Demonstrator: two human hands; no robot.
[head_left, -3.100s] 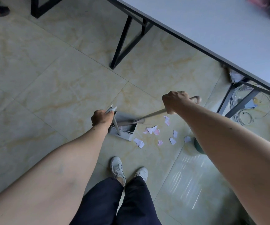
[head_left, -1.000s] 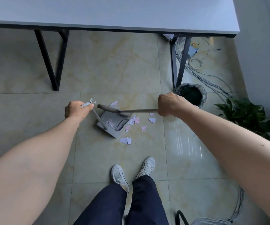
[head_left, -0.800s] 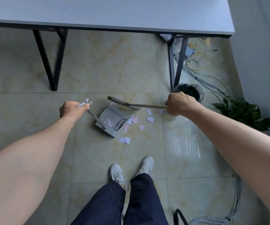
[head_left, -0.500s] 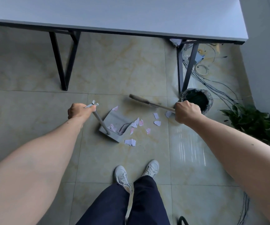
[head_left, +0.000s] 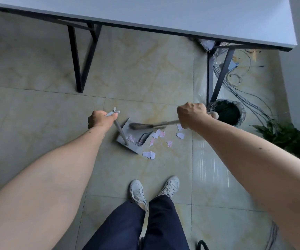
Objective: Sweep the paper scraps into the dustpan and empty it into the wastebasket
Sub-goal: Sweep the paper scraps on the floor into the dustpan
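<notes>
My left hand (head_left: 101, 119) grips the upright handle of a grey dustpan (head_left: 133, 145) that rests on the tiled floor. A few pink and white scraps lie inside the pan. My right hand (head_left: 191, 114) holds the broom (head_left: 145, 126); its blurred head hangs over the pan's far side. Several paper scraps (head_left: 161, 134) lie on the floor just right of the pan's mouth, with a white clump at its near corner. The round wastebasket (head_left: 243, 114), lined dark green, stands right of my right hand beside a table leg.
A grey table (head_left: 163, 13) with black legs (head_left: 78, 69) spans the top. Loose cables (head_left: 244, 94) trail behind the basket. A green potted plant (head_left: 288, 136) sits at the right by the wall. My white shoes (head_left: 138, 192) stand below the pan.
The broom head has swung left from beyond the scraps to over the dustpan. The pan and my left hand have stayed in place. The view has turned toward the table since 3.1 s ago.
</notes>
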